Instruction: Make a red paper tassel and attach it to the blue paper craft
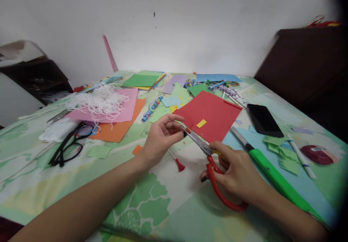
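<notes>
My left hand (164, 137) is closed in a pinch at the tips of the scissors, its fingers on a thin string. That white string comes out below the palm and ends in a small red paper tassel (179, 165). In my right hand (236, 171) are the red-handled scissors (208, 150), their blades pointing up and left toward the left fingertips. A small orange piece (188, 130) shows by the blade tips. Behind the blades lies a red paper sheet (214, 111) with a yellow scrap (201, 123) on it.
White string (100, 102) is heaped on pink paper at left, near black glasses (70, 144). To the right lie a phone (265, 120), a green-handled cutter knife (274, 175), fringed green papers (282, 155) and a white pen (301, 157). Coloured sheets (143, 79) are stacked at the back.
</notes>
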Demonstrator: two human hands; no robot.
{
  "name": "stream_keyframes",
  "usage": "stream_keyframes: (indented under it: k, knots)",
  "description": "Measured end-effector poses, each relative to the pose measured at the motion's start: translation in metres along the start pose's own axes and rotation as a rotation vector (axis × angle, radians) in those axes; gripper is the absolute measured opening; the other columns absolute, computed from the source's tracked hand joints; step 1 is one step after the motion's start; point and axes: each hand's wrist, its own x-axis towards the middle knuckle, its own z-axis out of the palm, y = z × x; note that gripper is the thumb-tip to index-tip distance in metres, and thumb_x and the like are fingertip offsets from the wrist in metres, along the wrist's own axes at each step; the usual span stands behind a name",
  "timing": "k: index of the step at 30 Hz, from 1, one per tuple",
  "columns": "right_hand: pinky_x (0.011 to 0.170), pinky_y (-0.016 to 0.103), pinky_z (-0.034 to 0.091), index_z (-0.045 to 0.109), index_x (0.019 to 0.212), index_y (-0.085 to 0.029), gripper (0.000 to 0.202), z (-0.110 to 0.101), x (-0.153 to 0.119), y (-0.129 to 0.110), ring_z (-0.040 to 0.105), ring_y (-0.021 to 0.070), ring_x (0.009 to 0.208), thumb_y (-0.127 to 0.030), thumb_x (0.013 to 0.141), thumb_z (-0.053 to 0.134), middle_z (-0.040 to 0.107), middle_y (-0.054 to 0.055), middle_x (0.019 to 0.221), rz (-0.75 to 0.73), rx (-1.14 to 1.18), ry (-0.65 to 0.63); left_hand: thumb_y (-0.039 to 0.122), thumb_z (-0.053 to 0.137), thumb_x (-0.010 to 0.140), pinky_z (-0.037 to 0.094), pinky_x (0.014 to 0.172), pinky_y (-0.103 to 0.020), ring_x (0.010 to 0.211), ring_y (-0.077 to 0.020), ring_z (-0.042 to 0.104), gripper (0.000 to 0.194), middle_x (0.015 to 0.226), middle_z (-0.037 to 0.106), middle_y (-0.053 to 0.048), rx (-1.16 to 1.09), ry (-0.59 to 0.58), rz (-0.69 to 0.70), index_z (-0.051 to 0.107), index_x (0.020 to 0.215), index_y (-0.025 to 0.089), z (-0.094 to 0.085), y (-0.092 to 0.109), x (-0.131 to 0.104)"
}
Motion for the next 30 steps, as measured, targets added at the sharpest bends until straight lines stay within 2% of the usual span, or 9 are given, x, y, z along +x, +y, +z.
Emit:
stream_keyframes:
  k: [18, 27, 30]
  knots:
    - [0.046, 0.023, 0.023, 0.056, 0.085, -0.019, 0.019, -0.0013, -0.0007, -0.002, 0.032, 0.0106, 0.046, -0.029, 0.072, 0.065, 0.036, -0.008, 0.054, -0.018, -0.032, 0.012, 0.013, 0.072, 0.068, 0.047, 0.07, -0.025, 0.073, -0.0128, 0.062, 0.031, 0.076, 0.067, 0.0, -0.072, 0.023, -0.001, 0.061, 0.097, 0.017, -0.0025, -0.0019, 0.0019]
    - [0.045, 0.023, 0.021, 0.055, 0.083, -0.02, 0.016, -0.002, 0.0003, -0.0034, 0.027, 0.0103, 0.045, -0.026, 0.073, 0.065, 0.025, -0.011, 0.049, 0.017, 0.033, -0.015, 0.013, 0.071, 0.068, 0.047, 0.075, -0.029, 0.074, -0.0145, 0.062, 0.029, 0.075, 0.067, -0.001, -0.129, -0.001, -0.074, 0.063, 0.095, 0.016, -0.0007, 0.0019, 0.0008]
    - [0.045, 0.023, 0.02, 0.056, 0.087, -0.02, 0.022, -0.0023, 0.0004, -0.0039, 0.025, 0.0101, 0.046, -0.03, 0.072, 0.069, 0.024, -0.012, 0.049, 0.029, 0.081, -0.029, 0.011, 0.071, 0.066, 0.047, 0.076, -0.029, 0.074, -0.0143, 0.062, 0.029, 0.075, 0.067, -0.002, -0.167, -0.012, -0.103, 0.063, 0.094, 0.015, 0.0004, 0.003, 0.0005]
